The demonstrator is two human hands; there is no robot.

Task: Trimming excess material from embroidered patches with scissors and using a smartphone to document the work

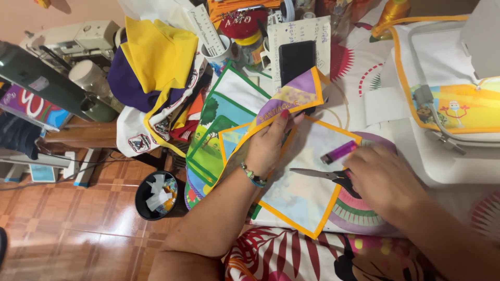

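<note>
My left hand (268,145) pinches the lifted corner of a fabric piece (294,96) with purple and yellow print and an orange border. The rest of that white, orange-edged cloth (304,192) lies flat under both hands. My right hand (383,179) rests over the black handles of a pair of scissors (317,174), whose blades point left. A purple lighter (338,152) lies just above the scissors. A beaded bracelet sits on my left wrist.
A black phone (297,61) leans behind the cloth. Green-bordered printed fabrics (221,122) and a yellow and purple pile (151,62) lie left. An embroidery machine hoop (442,99) stands right. A black bin (156,195) with scraps sits on the tiled floor.
</note>
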